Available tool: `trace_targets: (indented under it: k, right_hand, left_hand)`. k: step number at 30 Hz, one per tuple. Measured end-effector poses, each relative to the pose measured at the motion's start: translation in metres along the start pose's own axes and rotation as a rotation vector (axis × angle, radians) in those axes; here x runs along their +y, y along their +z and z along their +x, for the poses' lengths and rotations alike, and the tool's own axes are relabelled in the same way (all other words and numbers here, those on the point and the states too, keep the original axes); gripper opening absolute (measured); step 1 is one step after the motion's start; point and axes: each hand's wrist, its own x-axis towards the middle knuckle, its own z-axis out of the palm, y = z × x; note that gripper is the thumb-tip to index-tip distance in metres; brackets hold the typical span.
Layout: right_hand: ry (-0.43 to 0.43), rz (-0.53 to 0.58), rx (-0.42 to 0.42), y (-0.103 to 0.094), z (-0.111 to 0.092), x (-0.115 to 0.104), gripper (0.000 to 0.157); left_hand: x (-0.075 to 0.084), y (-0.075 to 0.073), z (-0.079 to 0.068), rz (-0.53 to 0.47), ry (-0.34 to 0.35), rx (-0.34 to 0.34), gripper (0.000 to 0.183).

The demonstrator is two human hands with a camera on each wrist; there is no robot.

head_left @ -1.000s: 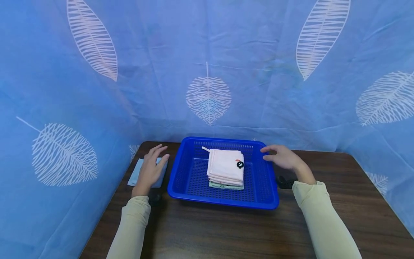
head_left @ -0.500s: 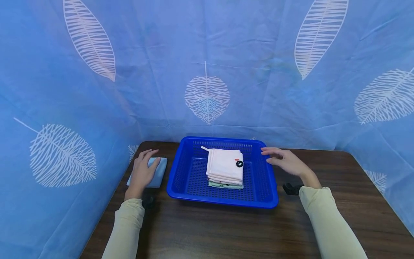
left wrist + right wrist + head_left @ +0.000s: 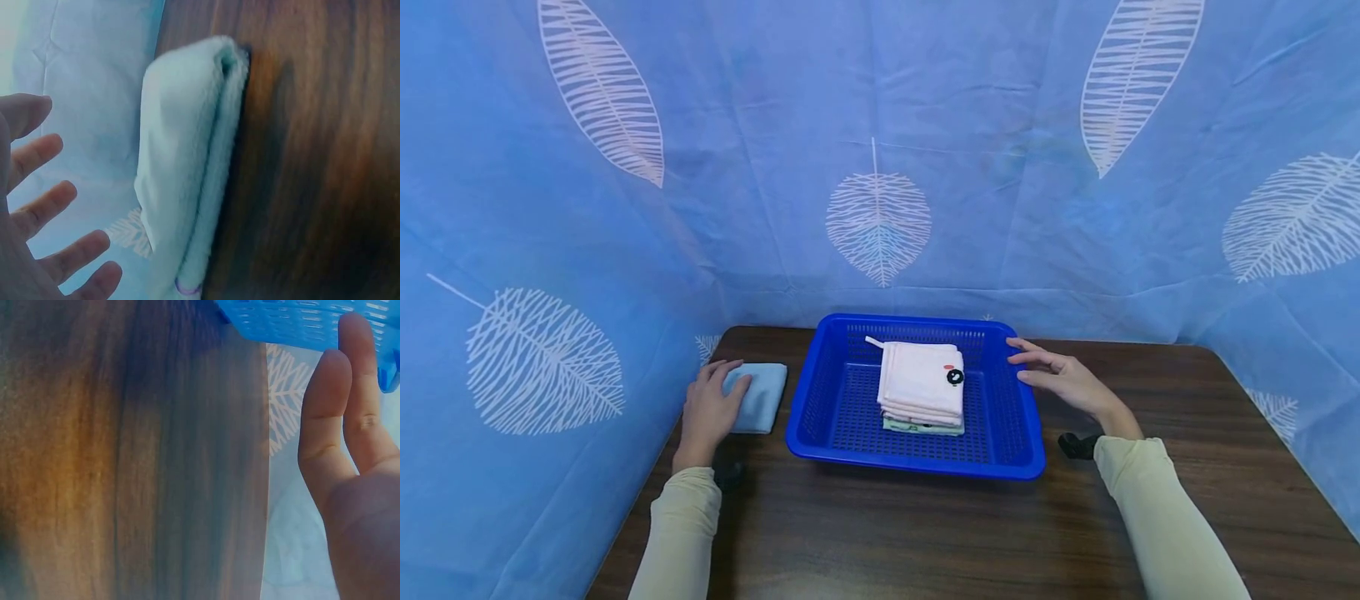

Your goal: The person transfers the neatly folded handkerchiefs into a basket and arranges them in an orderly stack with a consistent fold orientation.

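Observation:
A folded light blue towel (image 3: 763,398) lies on the table to the left of the basket. My left hand (image 3: 706,410) hovers over its left side; in the left wrist view the spread fingers (image 3: 47,206) stand apart from the towel (image 3: 181,144). Inside the blue plastic basket (image 3: 917,469) rests a stack of folded cloths (image 3: 921,379), white ones above a green one. At the basket's right rim is my right hand (image 3: 1070,385), its fingers nearly straight. Whether those fingertips touch the basket wall (image 3: 294,328) cannot be made out.
The dark wooden table (image 3: 880,533) carries all this. A blue curtain with white leaf prints (image 3: 880,125) hangs close behind it and on both sides. Dark wrist cameras (image 3: 1078,446) sit beneath the forearms.
My left hand has moved left and a little down, from over the light blue towel's middle to its left side. The right hand has shifted slightly right and down. Basket and cloths stay put.

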Motion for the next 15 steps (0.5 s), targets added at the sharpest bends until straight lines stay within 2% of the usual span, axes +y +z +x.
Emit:
trace_targets:
  k: [7, 15]
  right_hand:
    - [-0.005, 0.003, -0.002, 0.0017, 0.0015, 0.0051, 0.046]
    - [-0.043, 0.025, -0.005, 0.0030, 0.0016, 0.0069, 0.043]
  left_hand:
    - [-0.0060, -0.0043, -0.0016, 0.010, -0.031, -0.020, 0.055]
    - [-0.0091, -0.0040, -0.0020, 0.022, -0.168, -0.054, 0.074]
